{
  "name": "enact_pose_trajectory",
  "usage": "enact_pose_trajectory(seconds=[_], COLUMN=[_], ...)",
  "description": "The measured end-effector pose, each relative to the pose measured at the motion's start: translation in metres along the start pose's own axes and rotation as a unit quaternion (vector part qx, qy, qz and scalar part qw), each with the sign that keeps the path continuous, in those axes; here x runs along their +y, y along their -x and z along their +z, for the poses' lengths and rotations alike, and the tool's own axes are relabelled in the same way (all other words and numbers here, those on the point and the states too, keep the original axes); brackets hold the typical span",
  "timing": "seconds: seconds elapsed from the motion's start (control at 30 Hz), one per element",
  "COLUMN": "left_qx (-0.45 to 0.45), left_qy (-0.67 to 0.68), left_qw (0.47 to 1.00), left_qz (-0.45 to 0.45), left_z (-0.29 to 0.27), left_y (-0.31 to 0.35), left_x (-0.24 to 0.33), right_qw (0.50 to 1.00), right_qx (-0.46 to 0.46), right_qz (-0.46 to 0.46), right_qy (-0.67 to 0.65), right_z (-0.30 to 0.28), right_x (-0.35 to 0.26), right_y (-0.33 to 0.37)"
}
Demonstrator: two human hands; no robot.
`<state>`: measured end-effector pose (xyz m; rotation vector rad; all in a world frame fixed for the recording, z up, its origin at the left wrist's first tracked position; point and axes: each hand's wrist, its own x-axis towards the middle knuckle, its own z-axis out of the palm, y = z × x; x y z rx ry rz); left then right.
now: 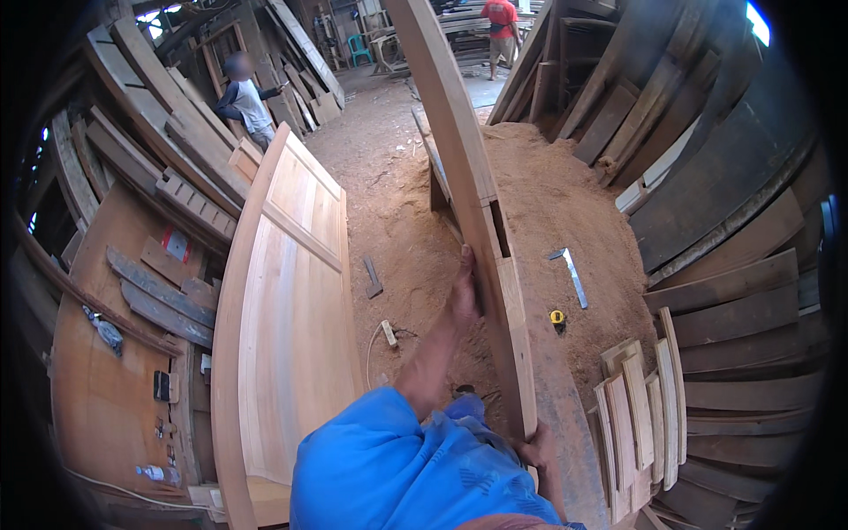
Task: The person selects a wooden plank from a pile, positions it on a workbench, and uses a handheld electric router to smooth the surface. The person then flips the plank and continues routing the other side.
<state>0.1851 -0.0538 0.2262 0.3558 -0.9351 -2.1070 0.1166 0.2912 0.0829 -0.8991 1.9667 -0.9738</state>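
Note:
A long wooden beam [459,168] with a rectangular slot cut in its face rises from beside my body toward the far top of the head view. My left hand [464,287] grips it at mid-length, thumb up along its left side and most fingers hidden behind it. Around the near end closes my right hand [537,449], partly covered by the wood. To the right of the beam lie a metal try square [573,276] and a yellow and black tape measure [557,320]. Beneath runs a worn plank surface [565,397].
A panelled wooden door [296,336] leans at left. On the sawdust floor are a hammer-like tool [373,278] and a corded block [389,333]. Short boards [640,415] stand at right. Two people, one in grey [252,106], one in red [501,26], are farther off.

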Motion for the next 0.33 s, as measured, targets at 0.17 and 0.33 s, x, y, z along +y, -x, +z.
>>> enact_pose_trajectory(seconds=[0.17, 0.33], left_qx=[0.009, -0.033], left_qy=[-0.039, -0.121], left_qw=[0.994, 0.976], left_qz=[0.101, 0.176], left_z=[0.031, 0.044], left_y=[0.024, 0.031], left_x=[0.057, 0.124], right_qw=[0.998, 0.985], right_qx=[-0.052, -0.106], right_qz=[-0.032, -0.029], right_qy=[-0.018, -0.135], right_z=[0.005, 0.023], right_x=[-0.042, -0.085], right_y=[-0.029, -0.054])
